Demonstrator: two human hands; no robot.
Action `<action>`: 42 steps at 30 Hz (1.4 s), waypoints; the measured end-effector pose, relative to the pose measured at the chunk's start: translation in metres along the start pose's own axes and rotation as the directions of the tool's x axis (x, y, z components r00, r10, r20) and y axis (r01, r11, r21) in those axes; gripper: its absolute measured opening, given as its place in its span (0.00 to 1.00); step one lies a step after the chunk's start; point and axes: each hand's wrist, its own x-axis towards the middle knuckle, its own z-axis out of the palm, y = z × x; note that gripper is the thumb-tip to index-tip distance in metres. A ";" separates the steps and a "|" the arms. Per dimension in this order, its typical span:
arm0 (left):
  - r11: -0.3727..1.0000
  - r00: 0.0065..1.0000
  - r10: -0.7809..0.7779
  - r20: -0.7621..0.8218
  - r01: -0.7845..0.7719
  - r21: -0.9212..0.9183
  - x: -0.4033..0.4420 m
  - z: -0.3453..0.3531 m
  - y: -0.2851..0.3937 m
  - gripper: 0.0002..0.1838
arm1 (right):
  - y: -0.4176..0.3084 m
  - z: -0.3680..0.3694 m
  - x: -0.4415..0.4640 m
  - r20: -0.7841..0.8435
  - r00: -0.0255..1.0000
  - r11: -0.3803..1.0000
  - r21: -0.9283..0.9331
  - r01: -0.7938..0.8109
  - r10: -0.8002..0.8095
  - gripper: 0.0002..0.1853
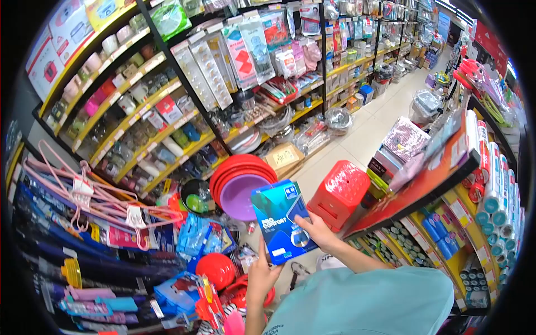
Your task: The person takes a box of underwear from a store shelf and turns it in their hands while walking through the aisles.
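A flat blue-and-teal box point(283, 223) printed "PRO COMFORT" is held up in front of my body, slightly tilted. My left hand point(263, 272) grips its lower left edge, with the fingers partly hidden behind it. On the opposite side, my right hand point(319, 230) clasps the right edge, the thumb lying over the front. Just beyond the box sit a purple basin point(244, 195) and a stack of red basins point(215, 180). A red plastic stool point(340, 190) stands to the right of the box.
Shelves of mugs point(127, 103) curve along the left, above pink hangers point(84, 190). A tiled aisle point(379, 103) runs away at the upper right. Rolls in packaging point(491, 190) stand on the right-hand shelf point(413, 195). Red items point(216, 271) lie low at the left.
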 end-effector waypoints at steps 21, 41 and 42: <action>0.964 0.957 0.228 0.181 -0.196 -0.180 0.261 0.033 -0.011 0.13 | -0.097 -0.071 0.180 -0.134 0.976 0.985 -0.001 0.175 -0.174 0.26; 0.607 -0.041 0.465 0.884 -0.712 -0.352 0.372 0.041 0.053 0.20 | -0.014 -0.035 0.088 -0.933 0.356 0.834 0.157 0.529 -0.050 0.22; 0.621 -0.062 0.351 0.934 -0.731 -0.281 0.366 0.036 0.065 0.19 | -0.008 -0.027 0.084 -0.950 0.307 0.821 0.127 0.556 -0.061 0.22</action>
